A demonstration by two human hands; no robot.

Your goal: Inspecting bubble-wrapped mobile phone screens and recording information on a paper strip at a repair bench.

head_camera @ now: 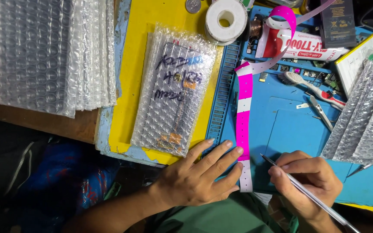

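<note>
Broadly, we list what we see from largest to smallest, with clock directions taken from the middle of the view.

Blue work mat (298, 125): it fills the side from 2 to 4 o'clock, with small tools scattered on it.
Yellow board (130, 86): it lies toward 10 o'clock, just beside the mat's ribbed edge.
Stack of bubble wrap sheets (44, 51): we find it at 10 o'clock, far out, well apart from our hands.
Bubble wrap pouch (175, 90): it rests on the yellow board near 11 o'clock, marked with dark handwriting, with a flat part inside.
Second pile of bubble wrap (368, 112): at 3 o'clock, on the mat's far edge.
Left hand (197, 174): at 6 o'clock, palm down, fingers spread wide and flat, holding nothing; its fingertips press beside the strip.
Right hand (309, 179): at 5 o'clock, fingers closed narrowly around the metal tool.
Pink and white strip (243, 125): it runs from 1 o'clock down to 6 o'clock across the mat, its lower end between our two hands.
Roll of white tape (226, 16): at 12 o'clock.
Tube of adhesive (311, 45): at 1 o'clock.
Thin metal tool (307, 194): its tip points toward the strip, near it but apart.
</note>
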